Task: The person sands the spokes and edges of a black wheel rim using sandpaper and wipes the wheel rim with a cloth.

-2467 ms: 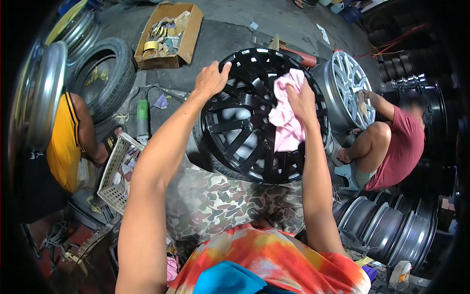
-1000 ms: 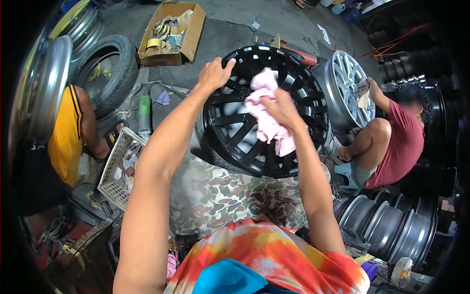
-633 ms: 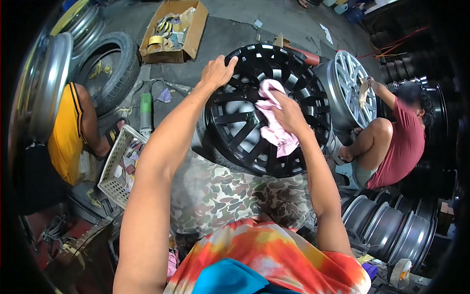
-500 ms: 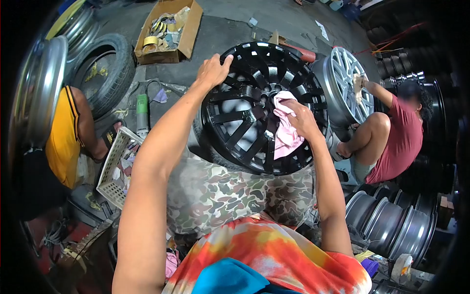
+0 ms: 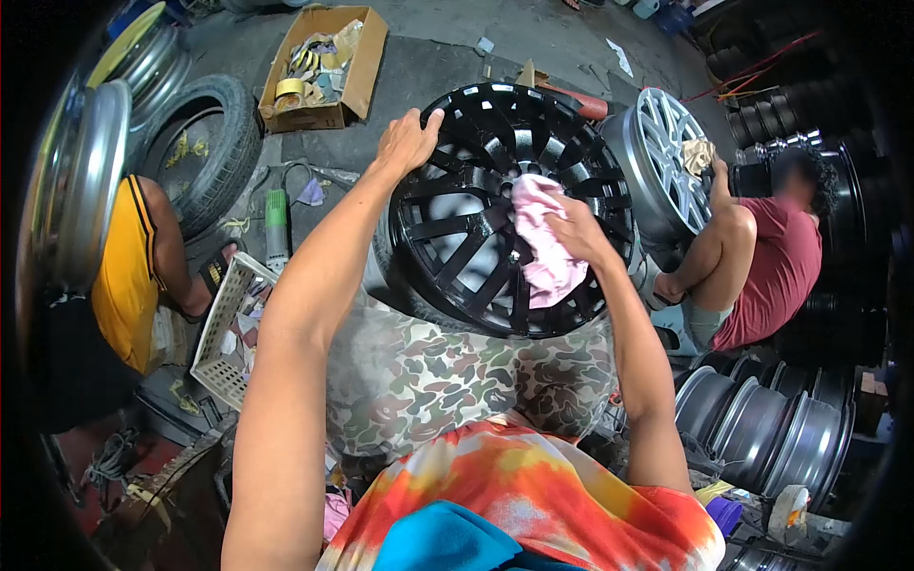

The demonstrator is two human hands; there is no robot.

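A glossy black wheel rim with many spokes leans tilted in front of my knees. My left hand grips its upper left edge, fingers over the lip and thumb spread along it. In my right hand is a pink cloth, bunched against the spokes just right of the hub. The cloth's lower end hangs over the spokes below. My right fingertips are partly hidden in the folds.
To the right, a person in a maroon shirt holds a cloth at a silver rim. A person in yellow sits left. Around me are a cardboard box, tire, green power tool, plastic basket and stacked rims.
My right hand and the pink cloth have shifted slightly left across the spokes near the hub. My left hand stays on the rim's edge. The maroon-shirted person's hand has moved a little lower.
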